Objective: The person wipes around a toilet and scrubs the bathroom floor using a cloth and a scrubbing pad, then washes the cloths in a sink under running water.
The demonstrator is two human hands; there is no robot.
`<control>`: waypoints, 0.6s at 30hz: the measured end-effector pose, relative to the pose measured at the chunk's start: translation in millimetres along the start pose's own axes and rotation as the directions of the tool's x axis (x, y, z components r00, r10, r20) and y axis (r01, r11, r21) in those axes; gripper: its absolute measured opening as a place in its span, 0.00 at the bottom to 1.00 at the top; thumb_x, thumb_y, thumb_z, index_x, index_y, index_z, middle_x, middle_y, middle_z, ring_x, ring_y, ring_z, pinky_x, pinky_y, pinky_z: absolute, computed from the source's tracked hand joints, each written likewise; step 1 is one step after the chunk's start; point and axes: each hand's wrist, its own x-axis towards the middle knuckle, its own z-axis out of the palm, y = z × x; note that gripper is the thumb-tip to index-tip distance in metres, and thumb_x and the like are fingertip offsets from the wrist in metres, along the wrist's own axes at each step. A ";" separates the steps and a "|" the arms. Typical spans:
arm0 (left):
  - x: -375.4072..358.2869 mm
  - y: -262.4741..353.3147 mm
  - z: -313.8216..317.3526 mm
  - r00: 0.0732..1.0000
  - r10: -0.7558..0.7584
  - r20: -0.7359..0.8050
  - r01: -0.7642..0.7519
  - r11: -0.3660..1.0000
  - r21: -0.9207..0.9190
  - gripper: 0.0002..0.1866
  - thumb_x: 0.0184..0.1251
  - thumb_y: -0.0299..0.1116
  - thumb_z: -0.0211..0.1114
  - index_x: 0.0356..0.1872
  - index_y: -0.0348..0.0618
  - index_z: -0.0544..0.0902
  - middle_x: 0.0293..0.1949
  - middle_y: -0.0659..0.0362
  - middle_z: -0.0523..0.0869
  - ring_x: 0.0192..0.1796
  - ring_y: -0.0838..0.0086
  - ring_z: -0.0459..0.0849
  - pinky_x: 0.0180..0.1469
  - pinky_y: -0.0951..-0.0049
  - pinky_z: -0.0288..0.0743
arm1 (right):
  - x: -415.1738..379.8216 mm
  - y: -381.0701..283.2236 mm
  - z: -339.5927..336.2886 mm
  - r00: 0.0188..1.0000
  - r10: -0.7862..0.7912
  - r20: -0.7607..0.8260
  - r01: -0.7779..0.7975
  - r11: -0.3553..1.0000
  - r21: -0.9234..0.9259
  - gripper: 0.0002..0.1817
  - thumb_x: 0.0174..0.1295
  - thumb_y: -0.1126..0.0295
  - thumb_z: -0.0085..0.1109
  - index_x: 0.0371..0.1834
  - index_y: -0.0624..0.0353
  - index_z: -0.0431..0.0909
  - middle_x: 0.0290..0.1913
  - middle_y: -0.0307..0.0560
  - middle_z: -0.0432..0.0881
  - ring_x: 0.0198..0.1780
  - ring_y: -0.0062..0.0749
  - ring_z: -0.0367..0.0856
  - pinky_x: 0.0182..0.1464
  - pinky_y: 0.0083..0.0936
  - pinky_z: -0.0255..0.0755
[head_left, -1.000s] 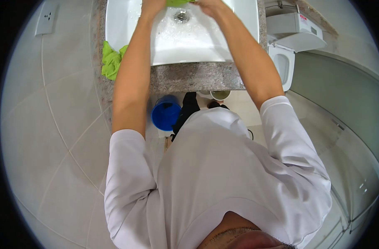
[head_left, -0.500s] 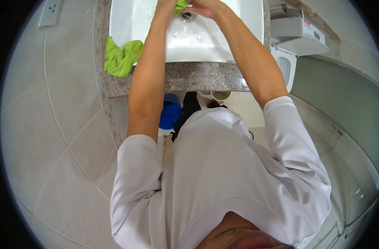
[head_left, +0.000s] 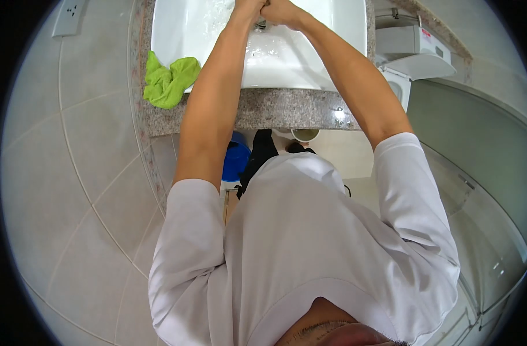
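Over the white sink (head_left: 217,57), at the top edge of the view, my left hand (head_left: 250,7) and my right hand (head_left: 282,12) meet above the drain (head_left: 261,24). Both look closed, fingers curled in against each other. The frame edge cuts off part of them, and whatever they grip is hidden. Splashes of water lie in the basin around the drain. A crumpled green cloth (head_left: 170,81) rests on the sink's front left corner and the counter, beside my left forearm.
The speckled stone counter (head_left: 292,109) runs along the sink's front edge. Below it stand a blue bucket (head_left: 235,161) and a pale bowl-like container (head_left: 305,135). To the right is a toilet (head_left: 397,86) with a white box (head_left: 413,43) behind it. A tiled wall (head_left: 96,144) rises on the left.
My hands have drawn together and shifted slightly right. The green cloth and small white thing seen between them earlier no longer show. The cloth at the sink corner stays put.
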 end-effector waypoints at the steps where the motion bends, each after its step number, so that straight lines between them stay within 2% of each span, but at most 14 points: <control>1: 4.5 -0.6 -1.8 0.993 0.084 -0.081 -0.076 0.992 0.097 0.05 0.63 0.24 0.59 0.31 0.40 0.83 0.27 0.61 0.81 0.31 0.74 0.80 0.31 0.69 0.74 | -1.2 0.1 -0.2 0.994 -0.097 -0.050 0.071 0.927 -0.368 0.10 0.66 0.67 0.59 0.41 0.63 0.84 0.31 0.56 0.86 0.30 0.47 0.85 0.34 0.40 0.78; 2: 5.3 -3.4 -6.4 0.994 0.081 -0.077 -0.073 0.993 0.097 0.05 0.63 0.24 0.59 0.31 0.40 0.83 0.27 0.61 0.81 0.31 0.74 0.80 0.31 0.69 0.74 | -2.7 1.0 -0.4 0.978 -0.202 -0.061 0.105 0.719 -0.687 0.13 0.65 0.64 0.61 0.43 0.64 0.84 0.32 0.61 0.88 0.32 0.54 0.87 0.37 0.44 0.81; 3: 7.6 -5.4 -11.7 0.996 -0.072 -0.051 0.074 0.996 0.045 0.05 0.64 0.26 0.61 0.29 0.41 0.82 0.26 0.61 0.81 0.31 0.73 0.80 0.31 0.68 0.74 | -3.7 1.7 -0.2 0.977 -0.201 -0.065 0.102 0.718 -0.688 0.13 0.65 0.64 0.61 0.43 0.64 0.84 0.32 0.61 0.88 0.32 0.54 0.87 0.37 0.44 0.81; 4: 11.3 -10.3 -15.1 0.975 -0.220 -0.019 0.220 0.975 -0.003 0.07 0.66 0.28 0.62 0.27 0.42 0.82 0.26 0.61 0.82 0.31 0.73 0.80 0.31 0.67 0.75 | -6.0 -2.2 1.8 0.982 -0.158 -0.101 0.013 0.596 -0.803 0.16 0.63 0.61 0.63 0.43 0.64 0.85 0.35 0.65 0.88 0.34 0.58 0.87 0.41 0.46 0.82; 5: 14.6 -15.4 -15.8 0.975 -0.221 -0.018 0.221 0.975 -0.002 0.07 0.66 0.28 0.62 0.27 0.42 0.82 0.26 0.61 0.82 0.31 0.73 0.80 0.31 0.67 0.75 | -8.3 -6.1 4.5 0.982 -0.120 -0.143 -0.074 0.452 -0.889 0.19 0.60 0.59 0.64 0.44 0.65 0.85 0.37 0.68 0.88 0.37 0.63 0.87 0.44 0.48 0.82; 7: 22.8 -26.8 -16.5 0.900 -0.416 -0.134 0.397 0.906 -0.142 0.07 0.70 0.33 0.65 0.31 0.44 0.83 0.29 0.59 0.84 0.31 0.71 0.82 0.31 0.66 0.77 | -17.2 -42.6 -0.5 0.989 -0.014 -0.150 -0.127 0.455 -0.881 0.20 0.60 0.57 0.65 0.44 0.64 0.86 0.38 0.67 0.88 0.37 0.62 0.87 0.45 0.48 0.82; 8: 11.9 -11.1 -15.6 0.899 -0.417 -0.136 0.399 0.906 -0.139 0.07 0.70 0.33 0.65 0.31 0.44 0.83 0.29 0.59 0.84 0.31 0.71 0.82 0.31 0.66 0.77 | -23.9 -58.7 -1.4 0.983 0.094 -0.157 -0.183 0.451 -0.874 0.21 0.59 0.55 0.66 0.44 0.63 0.86 0.38 0.66 0.88 0.38 0.62 0.87 0.45 0.48 0.83; 9: -10.0 21.7 -10.1 0.901 -0.432 -0.028 0.403 0.861 -0.308 0.08 0.72 0.34 0.65 0.34 0.43 0.83 0.31 0.58 0.85 0.32 0.70 0.83 0.32 0.65 0.79 | -29.7 -57.0 -2.8 0.983 0.094 -0.158 -0.184 0.453 -0.872 0.21 0.59 0.55 0.66 0.44 0.63 0.86 0.38 0.66 0.88 0.38 0.62 0.87 0.45 0.48 0.83; 11: -31.2 43.5 -1.1 0.901 -0.427 0.081 0.412 0.783 -0.466 0.08 0.74 0.35 0.65 0.37 0.42 0.83 0.33 0.57 0.85 0.33 0.69 0.84 0.33 0.64 0.80 | -39.0 -44.5 -4.8 0.906 -0.415 -0.078 0.143 0.475 -0.868 0.21 0.59 0.55 0.67 0.45 0.63 0.86 0.39 0.65 0.89 0.39 0.62 0.88 0.46 0.49 0.82; 12: -35.6 46.0 1.8 0.904 -0.412 0.116 0.417 0.790 -0.449 0.08 0.74 0.34 0.66 0.39 0.40 0.83 0.34 0.57 0.85 0.34 0.68 0.85 0.34 0.64 0.81 | -25.0 -30.1 -10.1 0.906 -0.416 -0.076 0.145 0.475 -0.868 0.21 0.59 0.55 0.67 0.45 0.63 0.86 0.39 0.65 0.89 0.39 0.62 0.88 0.46 0.49 0.82; 14: -33.4 30.4 1.7 0.905 -0.396 0.153 0.422 0.799 -0.428 0.08 0.74 0.33 0.66 0.41 0.38 0.82 0.35 0.56 0.85 0.34 0.68 0.85 0.35 0.64 0.83 | 20.7 8.5 -27.3 0.993 -0.075 -0.087 0.017 0.846 -0.533 0.22 0.59 0.57 0.67 0.48 0.64 0.85 0.39 0.64 0.89 0.39 0.60 0.88 0.45 0.49 0.83; 15: -23.2 0.9 0.0 0.926 -0.359 0.120 0.371 0.796 -0.478 0.08 0.75 0.32 0.65 0.42 0.36 0.83 0.34 0.56 0.85 0.34 0.67 0.85 0.34 0.64 0.83 | 20.6 5.2 -17.6 0.993 -0.077 -0.091 0.017 0.846 -0.533 0.22 0.59 0.57 0.67 0.48 0.64 0.85 0.39 0.64 0.89 0.39 0.60 0.88 0.45 0.49 0.83; 17: -19.7 -0.2 3.8 0.943 -0.321 0.093 0.320 0.788 -0.526 0.09 0.76 0.32 0.64 0.42 0.35 0.83 0.33 0.56 0.85 0.33 0.67 0.85 0.34 0.63 0.83 | 9.0 -3.1 3.6 0.945 -0.191 -0.264 -0.149 0.469 -0.871 0.18 0.60 0.61 0.64 0.45 0.67 0.83 0.38 0.62 0.89 0.37 0.58 0.89 0.42 0.48 0.83; 18: -24.2 14.9 5.1 0.921 -0.388 -0.031 0.323 0.805 -0.498 0.09 0.77 0.33 0.64 0.40 0.36 0.82 0.32 0.56 0.84 0.32 0.68 0.84 0.32 0.64 0.81 | -0.3 -6.5 5.6 0.944 -0.188 -0.272 -0.157 0.468 -0.870 0.18 0.60 0.61 0.64 0.45 0.67 0.83 0.38 0.62 0.89 0.37 0.58 0.89 0.42 0.48 0.83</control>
